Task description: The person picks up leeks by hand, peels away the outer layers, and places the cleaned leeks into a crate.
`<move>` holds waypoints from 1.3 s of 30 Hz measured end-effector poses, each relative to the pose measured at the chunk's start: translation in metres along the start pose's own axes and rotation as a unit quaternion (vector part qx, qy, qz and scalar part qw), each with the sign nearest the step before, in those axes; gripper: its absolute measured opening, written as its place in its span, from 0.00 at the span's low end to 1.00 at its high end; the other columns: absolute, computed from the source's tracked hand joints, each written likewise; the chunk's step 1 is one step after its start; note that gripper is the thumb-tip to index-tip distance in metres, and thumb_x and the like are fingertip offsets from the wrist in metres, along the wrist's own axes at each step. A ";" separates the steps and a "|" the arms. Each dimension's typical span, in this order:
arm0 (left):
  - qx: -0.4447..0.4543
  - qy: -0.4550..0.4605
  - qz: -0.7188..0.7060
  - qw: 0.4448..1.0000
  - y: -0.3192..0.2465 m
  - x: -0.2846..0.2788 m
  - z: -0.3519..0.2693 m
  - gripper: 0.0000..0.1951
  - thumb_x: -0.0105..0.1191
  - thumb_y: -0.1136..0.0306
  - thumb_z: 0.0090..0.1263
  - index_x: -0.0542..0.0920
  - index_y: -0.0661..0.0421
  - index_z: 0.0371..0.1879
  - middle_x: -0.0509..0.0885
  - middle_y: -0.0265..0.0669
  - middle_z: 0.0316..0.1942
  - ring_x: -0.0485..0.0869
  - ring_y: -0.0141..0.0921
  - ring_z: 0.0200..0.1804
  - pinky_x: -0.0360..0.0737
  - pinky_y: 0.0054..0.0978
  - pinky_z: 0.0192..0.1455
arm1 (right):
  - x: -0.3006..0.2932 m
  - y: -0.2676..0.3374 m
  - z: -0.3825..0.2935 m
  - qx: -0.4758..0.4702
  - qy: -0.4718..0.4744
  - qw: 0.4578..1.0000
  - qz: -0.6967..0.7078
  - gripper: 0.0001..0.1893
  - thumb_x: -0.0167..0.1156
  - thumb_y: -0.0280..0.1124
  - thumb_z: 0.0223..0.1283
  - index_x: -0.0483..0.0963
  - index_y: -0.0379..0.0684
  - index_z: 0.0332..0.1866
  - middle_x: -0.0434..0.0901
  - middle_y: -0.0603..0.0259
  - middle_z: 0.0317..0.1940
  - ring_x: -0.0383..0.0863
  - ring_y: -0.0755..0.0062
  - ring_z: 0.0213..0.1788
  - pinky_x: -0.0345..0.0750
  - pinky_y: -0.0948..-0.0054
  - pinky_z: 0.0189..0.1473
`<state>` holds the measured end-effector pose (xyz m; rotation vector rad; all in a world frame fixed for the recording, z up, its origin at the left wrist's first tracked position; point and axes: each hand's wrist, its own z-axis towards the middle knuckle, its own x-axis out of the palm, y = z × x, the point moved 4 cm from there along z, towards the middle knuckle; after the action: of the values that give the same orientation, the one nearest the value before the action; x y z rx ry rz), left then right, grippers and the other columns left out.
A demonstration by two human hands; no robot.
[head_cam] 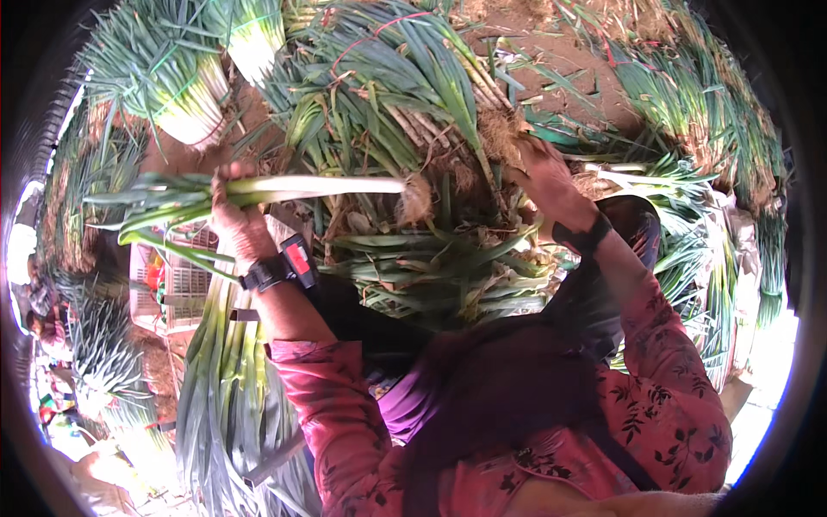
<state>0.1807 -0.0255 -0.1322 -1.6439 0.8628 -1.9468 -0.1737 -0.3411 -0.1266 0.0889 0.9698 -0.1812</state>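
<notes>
My left hand (234, 207) is closed around a few green onion stalks (323, 186), held sideways, their green leaves to the left and their white stems and root end to the right. My right hand (546, 174) reaches to the brown root ends (501, 132) of a large untrimmed bunch of green onions (400, 64) bound with red string. Its fingertips are partly hidden there, and whether they grip the roots does not show clearly. Loose onion leaves (446, 271) lie in a heap in front of my lap.
Tied bunches of cleaned green onions (187, 97) stand at the upper left. A plastic crate (187, 294) is at the left, beside long leafy stalks (239, 388). More untrimmed bunches (685, 97) lie at the upper right, and peeled onions (685, 181) lie by my right knee.
</notes>
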 end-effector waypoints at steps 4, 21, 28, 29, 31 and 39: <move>-0.050 -0.001 -0.016 0.999 0.019 0.013 -0.008 0.15 0.54 0.67 0.69 0.74 0.64 0.49 0.81 0.44 0.46 0.81 0.39 0.49 0.76 0.49 0.59 | 0.006 0.120 0.069 -0.097 -0.011 0.967 0.234 0.32 0.61 0.44 0.58 0.63 0.31 0.61 0.76 0.45 0.40 0.78 0.52 0.40 0.76 0.61 0.45; -0.113 0.030 0.001 0.993 0.057 0.043 -0.061 0.34 0.45 0.42 0.70 0.64 0.59 0.64 0.74 0.42 0.59 0.73 0.40 0.60 0.66 0.43 0.66 | -0.033 0.062 0.049 -0.031 0.180 0.948 0.261 0.11 0.57 0.33 0.58 0.69 0.36 0.35 0.76 0.50 0.25 0.79 0.47 0.33 0.73 0.53 0.37; 0.019 0.473 0.503 0.723 0.133 0.118 -0.231 0.15 0.60 0.69 0.61 0.79 0.62 0.45 0.83 0.43 0.41 0.83 0.39 0.38 0.82 0.40 0.43 | -0.116 -0.010 0.017 -0.057 0.314 0.948 0.006 0.06 0.58 0.27 0.46 0.75 0.36 0.21 0.80 0.52 0.21 0.82 0.51 0.28 0.76 0.55 0.31; 0.273 0.462 0.529 0.657 0.124 0.132 -0.249 0.15 0.63 0.71 0.57 0.81 0.62 0.43 0.83 0.43 0.40 0.82 0.41 0.38 0.81 0.41 0.43 | -0.112 -0.015 0.005 -0.076 0.318 0.945 -0.014 0.06 0.58 0.27 0.45 0.77 0.35 0.21 0.80 0.51 0.21 0.83 0.52 0.29 0.77 0.59 0.29; 0.252 0.453 0.568 0.640 0.128 0.145 -0.261 0.27 0.66 0.64 0.55 0.75 0.62 0.54 0.79 0.51 0.49 0.78 0.46 0.54 0.73 0.48 0.59 | -0.114 -0.023 -0.016 -0.072 0.358 0.930 -0.045 0.07 0.59 0.28 0.45 0.78 0.34 0.24 0.81 0.51 0.22 0.83 0.50 0.30 0.78 0.58 0.31; 0.231 0.462 0.630 0.579 0.184 0.157 -0.304 0.49 0.68 0.57 0.48 0.55 0.64 0.67 0.61 0.54 0.65 0.59 0.51 0.69 0.48 0.56 0.73 | -0.202 -0.035 -0.024 -0.060 0.351 0.934 0.010 0.11 0.57 0.30 0.53 0.79 0.31 0.31 0.82 0.49 0.27 0.83 0.47 0.35 0.79 0.55 0.37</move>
<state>-0.1578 -0.2105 -0.1816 0.5395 1.1680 -1.4455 -0.3118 -0.3491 0.0269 0.0507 1.6925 -0.0673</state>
